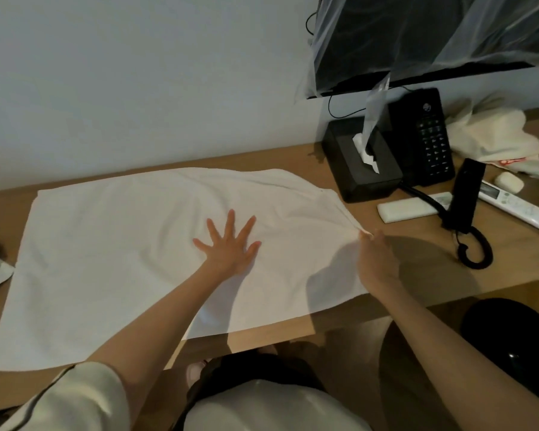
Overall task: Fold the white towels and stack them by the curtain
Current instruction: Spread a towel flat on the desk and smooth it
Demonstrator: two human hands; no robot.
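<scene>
We see the left hand (pixel 227 245) lying flat with its fingers spread wide, palm down on the middle of the large white rectangular terry towel (pixel 122 259). The right hand (pixel 376 258) pinches the towel's right-hand edge between its fingertips and lifts it a little off the surface, so a taut ridge runs from that pinched point up to the far right corner. Soft creases fan out between the two hands, while the left half of the towel lies smoother and flatter. We find the towel opened out in a single layer, unfolded, across the light brown wooden desk (pixel 511 259), its far edge near the pale wall and its near edge running close along the desk's front. Just beyond the towel's right corner stands a black tissue box (pixel 355 178) with a white tissue poking out, and behind it a black telephone base (pixel 427 138). Its black handset (pixel 465 197) lies off the base on the desk, trailing a coiled cord. A slim white remote (pixel 405 210) lies beside the handset, and a second white remote (pixel 520 208) lies further right. A crumpled cream cloth (pixel 492 132) sits at the far right. Above hangs a dark flat screen (pixel 386 42), draped in sheer white fabric (pixel 495 29).
</scene>
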